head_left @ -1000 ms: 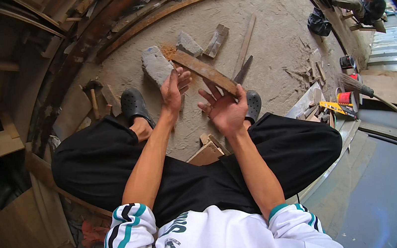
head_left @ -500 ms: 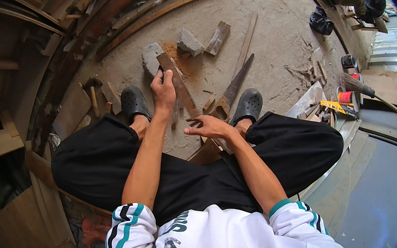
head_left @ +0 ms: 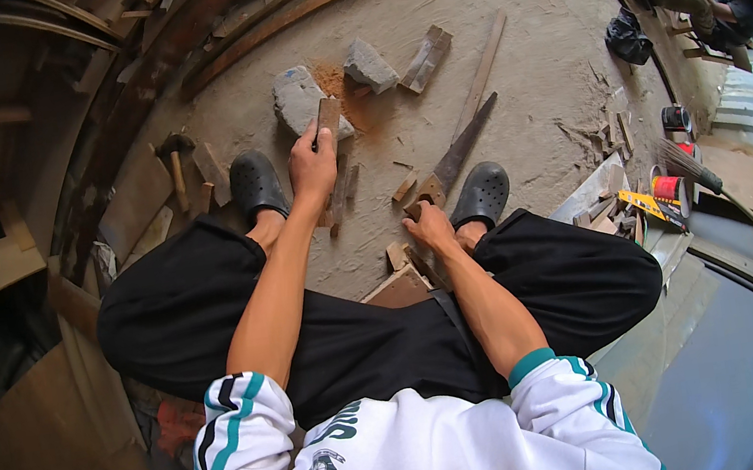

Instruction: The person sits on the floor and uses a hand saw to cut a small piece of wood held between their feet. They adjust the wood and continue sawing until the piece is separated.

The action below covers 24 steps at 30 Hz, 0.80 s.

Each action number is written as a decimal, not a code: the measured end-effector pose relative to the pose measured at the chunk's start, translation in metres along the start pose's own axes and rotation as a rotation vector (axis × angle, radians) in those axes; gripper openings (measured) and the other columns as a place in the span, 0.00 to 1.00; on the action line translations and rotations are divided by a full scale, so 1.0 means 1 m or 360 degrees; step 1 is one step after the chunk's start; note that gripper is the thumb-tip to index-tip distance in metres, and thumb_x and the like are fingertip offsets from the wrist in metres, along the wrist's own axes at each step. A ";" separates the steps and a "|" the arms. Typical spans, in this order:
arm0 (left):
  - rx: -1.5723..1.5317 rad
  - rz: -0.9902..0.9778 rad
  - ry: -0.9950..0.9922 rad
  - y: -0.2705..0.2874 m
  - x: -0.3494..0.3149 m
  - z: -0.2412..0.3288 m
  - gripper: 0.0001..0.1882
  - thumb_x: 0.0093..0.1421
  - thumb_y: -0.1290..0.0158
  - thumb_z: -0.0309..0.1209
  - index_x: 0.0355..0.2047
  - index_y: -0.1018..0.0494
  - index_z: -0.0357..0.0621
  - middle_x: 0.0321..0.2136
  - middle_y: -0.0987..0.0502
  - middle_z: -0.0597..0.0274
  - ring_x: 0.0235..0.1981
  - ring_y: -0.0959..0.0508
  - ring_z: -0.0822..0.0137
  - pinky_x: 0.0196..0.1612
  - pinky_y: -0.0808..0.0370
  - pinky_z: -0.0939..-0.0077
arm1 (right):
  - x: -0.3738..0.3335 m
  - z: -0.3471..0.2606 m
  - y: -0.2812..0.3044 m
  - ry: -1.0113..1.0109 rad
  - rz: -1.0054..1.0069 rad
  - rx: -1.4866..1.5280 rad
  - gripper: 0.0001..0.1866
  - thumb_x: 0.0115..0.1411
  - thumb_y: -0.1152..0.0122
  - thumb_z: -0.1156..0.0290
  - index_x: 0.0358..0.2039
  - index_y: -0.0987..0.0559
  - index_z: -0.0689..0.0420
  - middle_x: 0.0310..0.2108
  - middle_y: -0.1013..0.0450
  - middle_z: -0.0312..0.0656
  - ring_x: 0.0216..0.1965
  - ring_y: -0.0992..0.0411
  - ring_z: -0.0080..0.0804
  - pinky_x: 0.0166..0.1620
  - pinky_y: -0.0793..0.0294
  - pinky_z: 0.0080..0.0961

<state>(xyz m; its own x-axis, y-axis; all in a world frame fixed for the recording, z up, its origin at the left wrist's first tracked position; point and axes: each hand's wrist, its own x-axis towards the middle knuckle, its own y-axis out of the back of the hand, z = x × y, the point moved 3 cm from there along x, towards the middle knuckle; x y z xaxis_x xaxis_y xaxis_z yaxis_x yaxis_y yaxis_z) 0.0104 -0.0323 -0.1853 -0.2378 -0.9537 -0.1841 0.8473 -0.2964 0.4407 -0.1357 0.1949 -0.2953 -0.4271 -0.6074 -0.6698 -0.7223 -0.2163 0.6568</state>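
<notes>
My left hand (head_left: 312,165) is closed around a flat brown strip of wood (head_left: 328,114), whose far end points toward a grey concrete block (head_left: 296,99). My right hand (head_left: 433,226) is at the wooden handle of a handsaw (head_left: 468,146), with its fingers curled onto the handle. The saw lies on the ground, blade slanting away to the right, beside my right clog (head_left: 482,192). Short wood offcuts (head_left: 340,194) lie between my feet.
A second concrete block (head_left: 369,65), a wood block (head_left: 426,58) and sawdust lie ahead. A hammer (head_left: 178,171) is left of my left clog (head_left: 256,184). At right are scraps, a yellow tool (head_left: 653,207), cans and a broom (head_left: 693,167). Another person (head_left: 717,14) sits far right.
My right hand has moved down and right, from open near the wood strip to the saw handle. My left hand has shifted slightly, and the strip now points farther away from me.
</notes>
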 end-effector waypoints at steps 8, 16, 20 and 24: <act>0.0491 -0.0151 0.0046 -0.044 0.059 -0.073 0.24 0.67 0.58 0.40 0.56 0.29 0.37 0.50 0.27 0.38 0.51 0.27 0.40 0.55 0.31 0.54 | 0.012 -0.002 -0.015 -0.0004 0.0192 -0.0072 0.27 0.55 0.35 0.60 0.50 0.29 0.63 0.48 0.28 0.60 0.52 0.29 0.57 0.53 0.30 0.47; 0.0844 -0.0188 -0.0018 -0.065 0.073 -0.080 0.20 0.68 0.58 0.40 0.57 0.34 0.48 0.47 0.33 0.46 0.48 0.27 0.41 0.49 0.29 0.46 | 0.025 0.015 -0.020 -0.0020 0.0113 -0.0033 0.27 0.54 0.33 0.64 0.49 0.31 0.65 0.45 0.27 0.62 0.50 0.29 0.59 0.51 0.30 0.47; 0.1022 -0.0163 -0.0128 -0.062 0.086 -0.084 0.18 0.68 0.57 0.39 0.56 0.34 0.50 0.46 0.31 0.50 0.50 0.28 0.46 0.49 0.29 0.48 | 0.037 0.016 -0.021 -0.0046 -0.0018 -0.0129 0.25 0.53 0.33 0.63 0.45 0.31 0.65 0.43 0.26 0.62 0.49 0.29 0.59 0.50 0.29 0.48; 0.1266 -0.0080 -0.0369 -0.059 0.089 -0.093 0.19 0.67 0.56 0.39 0.57 0.33 0.52 0.44 0.30 0.55 0.52 0.30 0.52 0.51 0.31 0.51 | 0.035 0.016 -0.022 -0.0113 0.0105 -0.0092 0.27 0.50 0.31 0.59 0.42 0.29 0.64 0.41 0.25 0.58 0.47 0.27 0.56 0.50 0.30 0.47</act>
<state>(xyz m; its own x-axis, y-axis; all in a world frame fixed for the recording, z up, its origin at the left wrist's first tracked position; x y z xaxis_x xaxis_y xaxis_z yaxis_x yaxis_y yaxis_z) -0.0161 -0.0948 -0.3095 -0.4319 -0.8990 -0.0726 0.2652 -0.2035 0.9425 -0.1432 0.1910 -0.3388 -0.5118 -0.5665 -0.6458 -0.6595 -0.2226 0.7180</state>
